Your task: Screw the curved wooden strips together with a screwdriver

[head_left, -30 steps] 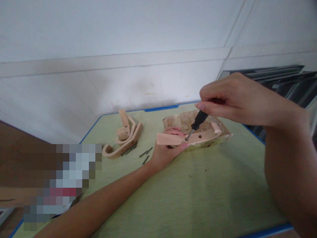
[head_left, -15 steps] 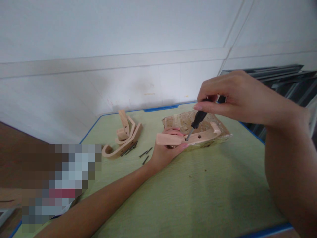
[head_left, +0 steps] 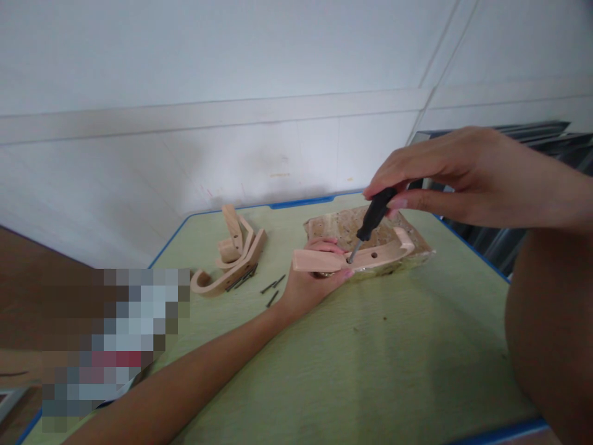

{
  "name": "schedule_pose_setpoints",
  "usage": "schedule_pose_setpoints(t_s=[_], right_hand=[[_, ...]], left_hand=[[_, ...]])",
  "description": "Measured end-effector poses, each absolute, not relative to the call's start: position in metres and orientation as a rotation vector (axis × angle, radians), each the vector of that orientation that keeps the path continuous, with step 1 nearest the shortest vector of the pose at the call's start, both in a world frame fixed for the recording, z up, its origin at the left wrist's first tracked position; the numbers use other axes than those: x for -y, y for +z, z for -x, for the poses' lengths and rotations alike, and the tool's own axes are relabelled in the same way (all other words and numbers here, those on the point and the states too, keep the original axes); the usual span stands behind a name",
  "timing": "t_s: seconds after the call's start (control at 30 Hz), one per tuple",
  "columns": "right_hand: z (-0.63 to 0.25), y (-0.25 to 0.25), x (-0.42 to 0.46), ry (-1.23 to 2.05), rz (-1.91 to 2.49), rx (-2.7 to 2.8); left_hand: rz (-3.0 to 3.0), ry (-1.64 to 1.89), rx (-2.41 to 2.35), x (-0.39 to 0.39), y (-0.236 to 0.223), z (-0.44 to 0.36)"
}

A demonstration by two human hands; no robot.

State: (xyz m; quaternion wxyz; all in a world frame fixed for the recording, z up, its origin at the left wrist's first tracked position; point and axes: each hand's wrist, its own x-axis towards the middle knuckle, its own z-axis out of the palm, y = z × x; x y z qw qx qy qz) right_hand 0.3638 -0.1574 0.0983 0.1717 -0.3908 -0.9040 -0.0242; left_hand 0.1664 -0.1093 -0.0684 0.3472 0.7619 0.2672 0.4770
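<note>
My left hand (head_left: 319,272) is closed around the left part of a pale wooden hook (head_left: 389,252), holding it against a brown block wrapped in clear film (head_left: 340,224). In my right hand (head_left: 435,179) is a screwdriver (head_left: 376,213) with a black handle, pinched between thumb and fingers. Its shaft slants down to the left, and the tip sits at a hole in the hook near my left fingertips. Whether a screw is in that hole is too small to tell. A second hole, farther right on the hook, shows dark.
More wooden hooks (head_left: 236,253) lie in a pile on the left of the green table (head_left: 417,352). Several dark screws (head_left: 272,299) lie beside them. A white wall (head_left: 208,148) rises behind the table. Dark panels (head_left: 532,133) lean at the right, and a blurred-out patch (head_left: 125,340) covers the lower left.
My right hand has shifted its grip on the screwdriver, with the wrist farther right and more of the handle showing. The hook and my left hand have stayed in place.
</note>
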Motion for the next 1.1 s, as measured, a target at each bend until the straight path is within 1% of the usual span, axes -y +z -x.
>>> schedule_pose_setpoints(t_s=[0.27, 0.57, 0.83, 1.1], right_hand=[[-0.3636, 0.0963, 0.1558, -0.153, 1.057, 2.573], [-0.3606, 0.0966, 0.1546, -0.181, 1.044, 2.562], [-0.3593, 0.0968, 0.1544, -0.137, 1.040, 2.561], [-0.3604, 0.0972, 0.1556, -0.179, 1.043, 2.526]], left_hand=[[-1.973, 1.232, -0.643, 0.1084, -0.0695, -0.1654], [-1.957, 1.239, -0.683, 0.1088, -0.0699, -0.1650], [-1.938, 1.241, -0.716, 0.1089, -0.0696, -0.1651], [-1.977, 1.236, -0.724, 0.1077, -0.0718, -0.1651]])
